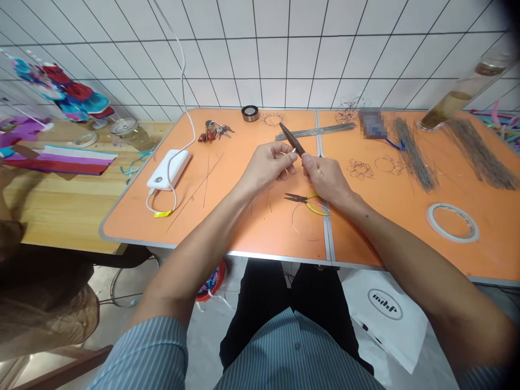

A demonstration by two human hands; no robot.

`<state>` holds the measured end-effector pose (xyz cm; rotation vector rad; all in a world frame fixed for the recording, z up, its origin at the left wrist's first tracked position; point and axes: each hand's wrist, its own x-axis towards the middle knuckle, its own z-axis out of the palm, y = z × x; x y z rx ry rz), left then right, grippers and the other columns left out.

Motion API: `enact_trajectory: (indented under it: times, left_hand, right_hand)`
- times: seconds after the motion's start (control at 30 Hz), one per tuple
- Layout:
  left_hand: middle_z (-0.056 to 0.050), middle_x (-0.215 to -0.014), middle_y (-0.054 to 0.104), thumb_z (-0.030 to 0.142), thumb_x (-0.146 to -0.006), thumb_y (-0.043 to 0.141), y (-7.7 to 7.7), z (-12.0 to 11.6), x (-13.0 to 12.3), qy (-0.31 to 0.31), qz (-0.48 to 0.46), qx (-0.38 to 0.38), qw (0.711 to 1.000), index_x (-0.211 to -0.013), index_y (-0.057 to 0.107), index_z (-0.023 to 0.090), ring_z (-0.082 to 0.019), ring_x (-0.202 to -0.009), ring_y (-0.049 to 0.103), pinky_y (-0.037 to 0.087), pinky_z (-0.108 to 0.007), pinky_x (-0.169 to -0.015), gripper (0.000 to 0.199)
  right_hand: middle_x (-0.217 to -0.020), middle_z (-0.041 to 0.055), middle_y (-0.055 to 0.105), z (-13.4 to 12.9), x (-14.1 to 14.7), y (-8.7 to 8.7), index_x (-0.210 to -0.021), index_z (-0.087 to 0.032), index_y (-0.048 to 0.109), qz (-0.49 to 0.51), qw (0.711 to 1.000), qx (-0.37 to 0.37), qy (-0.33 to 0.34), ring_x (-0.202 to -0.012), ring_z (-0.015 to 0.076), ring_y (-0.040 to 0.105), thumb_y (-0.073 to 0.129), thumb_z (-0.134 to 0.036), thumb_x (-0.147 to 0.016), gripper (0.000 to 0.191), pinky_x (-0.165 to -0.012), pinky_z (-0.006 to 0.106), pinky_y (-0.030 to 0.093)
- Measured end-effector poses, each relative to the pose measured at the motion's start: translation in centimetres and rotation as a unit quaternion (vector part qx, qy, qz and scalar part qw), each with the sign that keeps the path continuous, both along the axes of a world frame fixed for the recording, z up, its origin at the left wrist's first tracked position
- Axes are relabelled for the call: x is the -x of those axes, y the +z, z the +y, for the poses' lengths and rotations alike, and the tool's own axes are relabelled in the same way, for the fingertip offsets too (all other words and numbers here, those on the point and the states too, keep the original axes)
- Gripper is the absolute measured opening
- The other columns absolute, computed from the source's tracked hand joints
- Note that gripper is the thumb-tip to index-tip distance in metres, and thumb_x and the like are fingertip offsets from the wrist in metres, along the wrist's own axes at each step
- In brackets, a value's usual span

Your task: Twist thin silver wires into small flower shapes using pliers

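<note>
In front of me my right hand (323,176) is closed around the lower end of a dark, flat, tapered tool (291,139), which slants up to the left; its exact kind is unclear. Close beside it, my left hand (270,165) is pinched, with a small white bit (294,150) showing at its fingertips against the tool. What else those fingers hold is hidden. Below my hands lie needle-nose pliers with yellow handles (312,206) and a loop of thin wire (293,225). Behind the tool rests a bundle of straight wires (325,130).
A white power bank (168,169) with a cable, keys (219,130) and a tape roll (249,112) lie left and back. To the right are wire bundles (414,157), coiled wires (360,169), a white tape ring (453,222) and a tilted glass jar (450,105).
</note>
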<state>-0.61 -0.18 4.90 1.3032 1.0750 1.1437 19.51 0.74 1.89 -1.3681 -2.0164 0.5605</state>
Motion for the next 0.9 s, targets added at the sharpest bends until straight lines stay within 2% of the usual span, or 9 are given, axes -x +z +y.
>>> enact_trajectory:
  times: [0.13,0.23,0.37,0.5,0.6,0.67,0.77,0.83,0.9]
  left_hand:
    - [-0.001,-0.056,0.065,0.025,-0.097,0.083,-0.2,0.3,-0.5,0.029,0.000,-0.019,0.999,-0.079,0.072,0.017,-0.008,-0.042,0.042,0.027,-0.026,-0.045,0.023]
    - [0.000,-0.053,0.062,0.021,-0.095,0.080,-0.3,0.3,-0.2,0.025,0.015,-0.030,0.999,-0.076,0.073,0.017,-0.007,-0.042,0.038,0.023,-0.025,-0.046,0.021]
    - [0.001,-0.053,0.060,0.026,-0.092,0.084,-0.2,0.0,0.1,0.022,0.012,-0.025,0.999,-0.078,0.077,0.017,-0.008,-0.045,0.042,0.027,-0.024,-0.047,0.018]
    - [-0.001,-0.064,0.068,0.049,-0.090,0.090,0.0,-0.2,0.9,0.049,-0.049,0.019,0.997,-0.088,0.076,0.018,-0.009,-0.048,0.050,0.036,-0.023,-0.049,0.034]
    - [-0.002,-0.075,0.073,0.065,-0.090,0.086,-0.3,-0.6,1.6,0.129,-0.146,0.059,0.979,-0.094,0.071,0.021,-0.012,-0.057,0.064,0.050,-0.024,-0.057,0.047]
    - [-0.003,-0.081,0.075,0.068,-0.089,0.086,-0.7,-1.5,1.3,0.160,-0.185,0.074,0.967,-0.096,0.069,0.021,-0.013,-0.065,0.070,0.056,-0.026,-0.065,0.050]
    - [-0.006,-0.098,0.079,0.052,-0.081,0.095,-1.4,-3.6,-0.6,0.101,-0.146,0.063,0.982,-0.106,0.071,0.019,-0.015,-0.080,0.075,0.061,-0.029,-0.079,0.048]
    - [-0.007,-0.106,0.079,0.037,-0.071,0.102,-1.8,-4.8,-2.3,0.032,-0.083,0.031,0.996,-0.110,0.071,0.017,-0.018,-0.091,0.077,0.060,-0.031,-0.086,0.054]
    - [-0.008,-0.111,0.078,0.029,-0.069,0.101,-1.9,-5.4,-3.8,0.000,-0.058,0.008,0.998,-0.114,0.068,0.018,-0.019,-0.093,0.077,0.060,-0.033,-0.087,0.057]
  right_hand:
    - [-0.071,0.0066,0.062,-0.2,0.1,0.2,-0.072,-0.024,0.051,-0.042,0.999,-0.019,0.001,-0.070,0.0217,0.057,0.019,-0.087,-0.110,0.080,-0.067,0.037,0.036]
    - [-0.068,0.0056,0.059,-0.2,0.0,0.3,-0.070,-0.025,0.044,-0.057,0.998,-0.028,0.002,-0.066,0.0202,0.050,0.023,-0.086,-0.111,0.076,-0.065,0.037,0.030]
    - [-0.066,0.0044,0.055,0.0,0.1,-0.1,-0.069,-0.025,0.045,-0.020,0.999,-0.035,0.011,-0.064,0.0192,0.045,0.026,-0.092,-0.107,0.079,-0.064,0.036,0.028]
    - [-0.065,0.0044,0.057,-0.2,0.3,0.0,-0.070,-0.024,0.052,0.086,0.996,0.020,0.021,-0.063,0.0192,0.052,0.029,-0.098,-0.102,0.083,-0.061,0.034,0.035]
    - [-0.065,0.0035,0.059,-0.7,0.6,0.9,-0.079,-0.025,0.059,0.228,0.966,0.124,0.009,-0.055,0.0174,0.052,0.033,-0.104,-0.095,0.085,-0.051,0.031,0.039]
    - [-0.064,0.0024,0.058,-1.1,0.9,1.6,-0.082,-0.025,0.059,0.300,0.939,0.170,0.006,-0.050,0.0161,0.050,0.036,-0.107,-0.091,0.086,-0.045,0.030,0.038]
    - [-0.065,0.0023,0.060,-1.7,1.5,2.5,-0.085,-0.025,0.059,0.359,0.917,0.172,0.012,-0.051,0.0166,0.056,0.041,-0.107,-0.090,0.084,-0.043,0.029,0.041]
    - [-0.069,0.0027,0.063,-2.1,1.7,2.8,-0.088,-0.026,0.062,0.384,0.911,0.149,0.010,-0.058,0.0180,0.063,0.043,-0.104,-0.093,0.081,-0.047,0.028,0.046]
    - [-0.074,0.0028,0.065,-2.4,1.8,3.0,-0.093,-0.026,0.065,0.405,0.906,0.121,0.007,-0.067,0.0189,0.068,0.045,-0.101,-0.096,0.077,-0.054,0.028,0.052]
